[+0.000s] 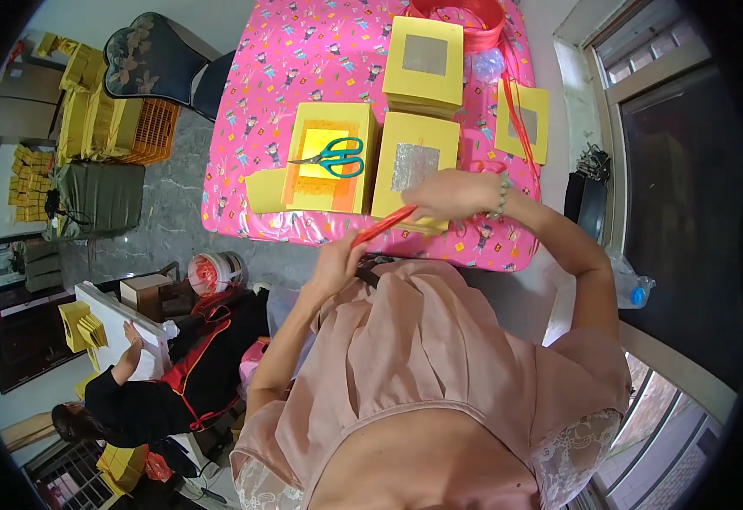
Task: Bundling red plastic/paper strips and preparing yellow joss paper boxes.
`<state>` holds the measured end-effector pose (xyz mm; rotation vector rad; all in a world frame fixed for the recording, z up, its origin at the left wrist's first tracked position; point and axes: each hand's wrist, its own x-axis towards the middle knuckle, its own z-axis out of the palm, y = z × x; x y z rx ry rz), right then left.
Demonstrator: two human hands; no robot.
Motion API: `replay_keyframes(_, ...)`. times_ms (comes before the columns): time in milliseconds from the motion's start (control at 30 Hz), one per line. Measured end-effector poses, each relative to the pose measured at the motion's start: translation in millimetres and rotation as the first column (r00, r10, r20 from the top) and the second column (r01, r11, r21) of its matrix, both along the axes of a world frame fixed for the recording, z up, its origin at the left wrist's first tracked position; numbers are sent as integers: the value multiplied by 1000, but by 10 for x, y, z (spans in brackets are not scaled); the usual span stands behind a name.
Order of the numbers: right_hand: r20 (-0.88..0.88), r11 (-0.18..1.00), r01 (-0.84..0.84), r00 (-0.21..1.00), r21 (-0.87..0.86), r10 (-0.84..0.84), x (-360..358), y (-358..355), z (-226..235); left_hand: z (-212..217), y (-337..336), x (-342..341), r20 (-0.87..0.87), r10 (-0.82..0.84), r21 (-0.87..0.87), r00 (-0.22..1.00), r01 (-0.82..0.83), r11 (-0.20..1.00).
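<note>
Pinching a red ribbon, both hands work at the near edge of the counter. Left hand has its grip closed on the ribbon's lower end, just off the near edge, above the lap. Right hand has its grip closed on the upper end, resting on the near side of a flat yellow box with a silvery window. Ribbon runs taut and slanted between the two hands, lower on the left, higher on the right. Right wrist wears a beaded bracelet.

Outward: an open yellow box sits just left of the windowed one, touching or nearly so, with green-handled scissors lying across its opening. A loose yellow card lies at its left, near the near-left corner. Behind, toward the far edge, a stack of yellow window boxes. A red ribbon spool stands at the far edge, a strand trailing down the right side past another flat yellow window panel near the right edge. Counter cover is pink with small cartoon prints.

Off the counter, lower left: another person in black with red trim, one hand on a white board. More yellow boxes are stacked by an orange crate at far left.
</note>
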<state>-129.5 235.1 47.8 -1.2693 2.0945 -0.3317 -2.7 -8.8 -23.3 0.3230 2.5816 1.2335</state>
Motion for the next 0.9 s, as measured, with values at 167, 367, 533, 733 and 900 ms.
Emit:
replay_keyframes(167,-86,980,188,977,-68,-193,-276,433,-78,-533,-630,218,-72,126,-125,989,-134,983)
replay_keyframes(367,-304,978,178,931,-113,-204,-240,404,-61,-539,-667,167,47,27,-335,999,-10,942)
replay_keyframes(533,-407,993,99,906,-64,-117,-83,110,64,299,-24,-332,-335,-39,-183,941,-25,983)
replay_keyframes(733,-429,996,-6,903,-85,-31,-19,-219,4,389,604,-733,136,-161,658,978,33,753)
replay_keyframes(900,-211,973,10,976,-231,-61,-98,-45,23,500,554,-792,457,-311,602,834,-32,798)
